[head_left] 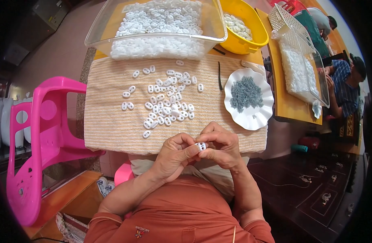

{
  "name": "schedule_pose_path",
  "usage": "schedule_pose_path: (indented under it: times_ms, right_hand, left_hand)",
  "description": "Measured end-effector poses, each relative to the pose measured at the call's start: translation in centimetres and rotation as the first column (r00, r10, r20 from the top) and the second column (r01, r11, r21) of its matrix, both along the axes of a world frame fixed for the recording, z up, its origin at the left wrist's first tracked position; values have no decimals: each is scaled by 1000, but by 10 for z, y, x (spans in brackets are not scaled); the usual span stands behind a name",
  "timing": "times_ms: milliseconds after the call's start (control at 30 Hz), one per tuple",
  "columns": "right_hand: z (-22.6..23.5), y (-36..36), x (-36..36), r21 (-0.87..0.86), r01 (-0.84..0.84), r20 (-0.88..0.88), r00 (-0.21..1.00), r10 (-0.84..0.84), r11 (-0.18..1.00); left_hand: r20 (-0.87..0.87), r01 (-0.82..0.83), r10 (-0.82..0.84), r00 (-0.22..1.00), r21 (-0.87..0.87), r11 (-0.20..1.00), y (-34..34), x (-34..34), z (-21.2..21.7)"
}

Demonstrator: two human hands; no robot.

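Observation:
My left hand (175, 154) and my right hand (220, 146) meet just below the near edge of a striped beige cloth (109, 121). Together they pinch one small white oval plastic piece with two holes (201, 146) between the fingertips. Several more of these white pieces (165, 103) lie scattered over the middle of the cloth. To the right of them, a white scalloped paper plate (254, 117) holds a heap of small grey metal springs (246, 93).
A clear plastic tub (96, 38) full of white pieces stands at the back, with a yellow bowl (259, 36) beside it. A pink plastic chair (44, 137) stands on the left. On the right are a white basket (293, 30) and other seated people (344, 81).

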State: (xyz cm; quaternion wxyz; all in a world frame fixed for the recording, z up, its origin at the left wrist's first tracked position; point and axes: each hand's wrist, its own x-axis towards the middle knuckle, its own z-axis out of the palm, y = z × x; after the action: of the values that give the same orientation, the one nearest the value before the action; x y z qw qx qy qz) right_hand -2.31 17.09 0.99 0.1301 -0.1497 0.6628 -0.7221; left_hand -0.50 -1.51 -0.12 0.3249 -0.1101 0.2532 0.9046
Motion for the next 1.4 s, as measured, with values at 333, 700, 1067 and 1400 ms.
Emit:
schedule_pose_path:
  times_ms: [333,700,1067,1400]
  right_hand:
    - [3,-6,1,-21,8,-38,999,-9,1000]
    - [3,-10,3,-21,40,-59,997,-42,999]
    - [8,-4,2,-8,42,-32,999,-43,999]
    - [18,18,-15,228,350,-67,937,-344,909]
  left_hand:
    - [-2,-48,48,999,42,998,2,5,-1]
    - [12,-26,25,1000,137,990,3,2,1]
    - [-16,-4,6,1000,139,990,3,1,1]
    - [46,-24,20,999,91,996,1,1,0]
